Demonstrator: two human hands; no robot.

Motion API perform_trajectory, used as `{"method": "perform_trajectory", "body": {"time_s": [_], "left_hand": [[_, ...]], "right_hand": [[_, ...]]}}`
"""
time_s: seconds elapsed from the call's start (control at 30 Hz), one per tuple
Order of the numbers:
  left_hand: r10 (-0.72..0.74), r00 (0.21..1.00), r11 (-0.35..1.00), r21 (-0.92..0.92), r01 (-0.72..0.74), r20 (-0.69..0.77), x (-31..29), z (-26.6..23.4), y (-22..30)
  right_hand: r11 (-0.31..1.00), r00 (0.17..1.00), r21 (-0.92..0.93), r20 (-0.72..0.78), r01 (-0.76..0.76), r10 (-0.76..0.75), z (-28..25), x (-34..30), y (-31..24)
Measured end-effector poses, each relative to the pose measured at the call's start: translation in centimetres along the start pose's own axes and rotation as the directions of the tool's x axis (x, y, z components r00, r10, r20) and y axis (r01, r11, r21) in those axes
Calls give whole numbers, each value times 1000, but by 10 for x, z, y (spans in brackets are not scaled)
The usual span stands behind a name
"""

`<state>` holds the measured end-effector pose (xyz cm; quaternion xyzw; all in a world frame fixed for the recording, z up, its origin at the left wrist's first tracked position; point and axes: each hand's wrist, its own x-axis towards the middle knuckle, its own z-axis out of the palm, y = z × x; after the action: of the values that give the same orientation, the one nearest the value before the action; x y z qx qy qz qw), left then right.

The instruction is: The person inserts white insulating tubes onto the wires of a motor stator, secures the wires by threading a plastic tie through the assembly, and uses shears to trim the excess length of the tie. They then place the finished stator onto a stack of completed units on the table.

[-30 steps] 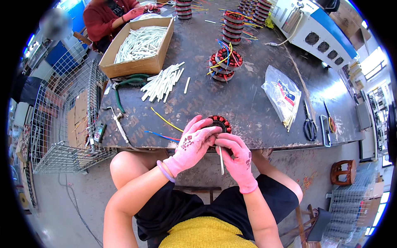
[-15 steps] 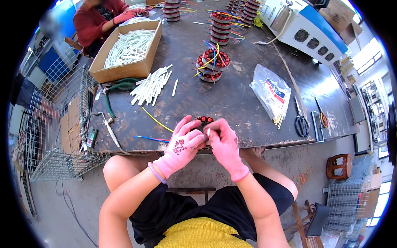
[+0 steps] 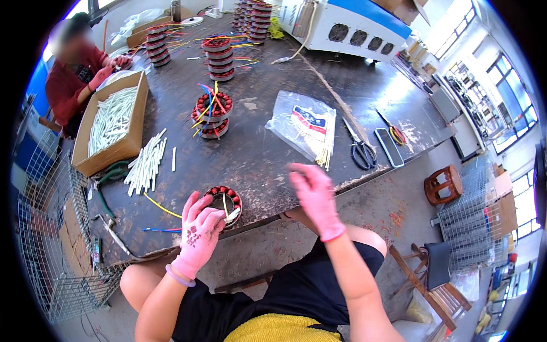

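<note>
At the table's front edge lies a ring-shaped motor stator [image 3: 237,200] with red windings. My left hand [image 3: 199,231], in a pink glove, grips its left side, with the fingertips by a thin whitish strip [image 3: 225,200] looped at the ring. Yellow, blue and red wires [image 3: 161,229] run out leftward from beneath that hand. Apart from the ring, my right hand [image 3: 315,196], also gloved in pink, hovers over the front edge with nothing visible in it. Its fingers are slightly blurred but look loosely spread. Nearest to it is a clear plastic bag [image 3: 285,122] with thin pale strips [image 3: 323,158] sticking out.
White sleeves lie in a pile [image 3: 147,165] beside a cardboard box [image 3: 139,122] full of them. Stacked stators [image 3: 212,114] stand farther back. Scissors [image 3: 362,153], a phone [image 3: 390,148] and pliers [image 3: 108,176] lie around. A co-worker [image 3: 74,74] sits at far left.
My right hand has left the stator and moved right, toward the bag. The left hand stays at the ring, now more exposed with its whitish strip. The view has turned right.
</note>
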<state>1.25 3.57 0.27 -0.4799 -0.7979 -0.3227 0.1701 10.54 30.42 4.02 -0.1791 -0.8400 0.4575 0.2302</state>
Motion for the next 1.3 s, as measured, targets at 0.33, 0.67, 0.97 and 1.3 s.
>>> {"method": "perform_trajectory", "body": {"time_s": [0.33, 0.67, 0.97, 1.3], "left_hand": [[-24, 1000, 999, 44, 24, -2, 1, 9, 8], [-34, 999, 998, 54, 35, -9, 4, 10, 13], [-6, 999, 999, 37, 8, -53, 13, 14, 21], [121, 981, 974, -210, -88, 150, 17, -24, -9]], "right_hand": [[505, 912, -786, 177, 357, -370, -87, 16, 92], [553, 876, -681, 343, 480, -339, -99, -7, 76], [520, 823, -677, 235, 521, -518, -91, -26, 102], [953, 922, 242, 296, 180, -249, -30, -112, -26]]}}
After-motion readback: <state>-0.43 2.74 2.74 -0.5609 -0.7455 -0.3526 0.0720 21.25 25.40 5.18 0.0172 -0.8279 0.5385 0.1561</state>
